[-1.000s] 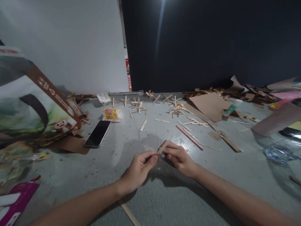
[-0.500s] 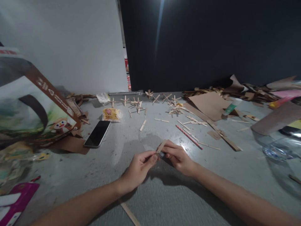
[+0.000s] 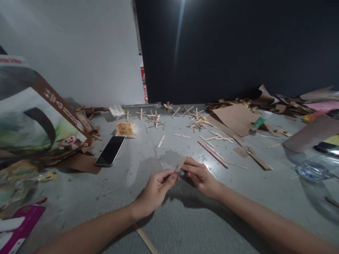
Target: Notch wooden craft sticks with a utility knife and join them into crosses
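My left hand (image 3: 156, 188) pinches the lower end of a short wooden stick (image 3: 180, 165) between thumb and fingertips. The stick tilts up to the right and bears a small dark mark near its lower end. Against its right side, my right hand (image 3: 202, 178) has its fingers curled and closed. Something small and greyish (image 3: 182, 172) shows between the two hands, too unclear to name. Beyond them lie a loose wooden stick (image 3: 161, 141), another flat stick (image 3: 182, 135) and a red patterned straw-like rod (image 3: 212, 154).
Several crossed-stick pieces (image 3: 176, 112) stand at the back. At left are a phone (image 3: 110, 151), a yellow packet (image 3: 126, 129) and a printed bag (image 3: 42, 116). Brown cardboard (image 3: 234, 118), a green-and-white tube (image 3: 261, 121) and a clear plastic container (image 3: 312, 169) occupy the right. One long stick (image 3: 146, 240) lies near the front.
The stick between my hands has turned slightly, showing more of its flat face. Both hands stay in nearly the same place.
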